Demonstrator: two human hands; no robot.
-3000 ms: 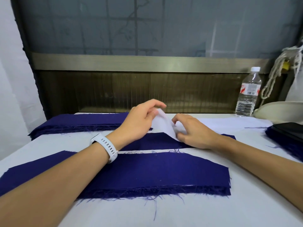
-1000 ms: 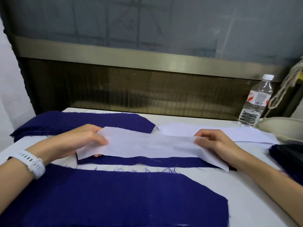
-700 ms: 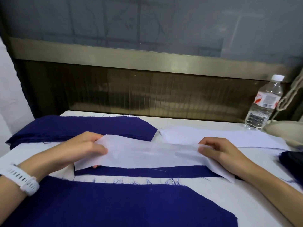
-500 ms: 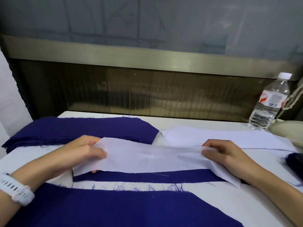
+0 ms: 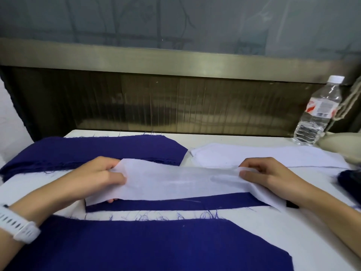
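With left hand (image 5: 97, 178) and right hand (image 5: 269, 175), pinches opposite ends of long thin white fabric strip (image 5: 175, 184), fingers curled round it. Lies stretched over narrow navy-blue cloth strip (image 5: 175, 204) on white table (image 5: 273, 227), leaving near navy edge uncovered.

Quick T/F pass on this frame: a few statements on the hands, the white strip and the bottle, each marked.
1. The left hand and the right hand each hold one end of the white strip. True.
2. The white strip fully hides the narrow blue strip. False: the blue strip's near edge shows bare below it.
3. The water bottle stands upright, capped, at the far right. True.
4. The white watch is on the right wrist. False: it is on the left wrist.
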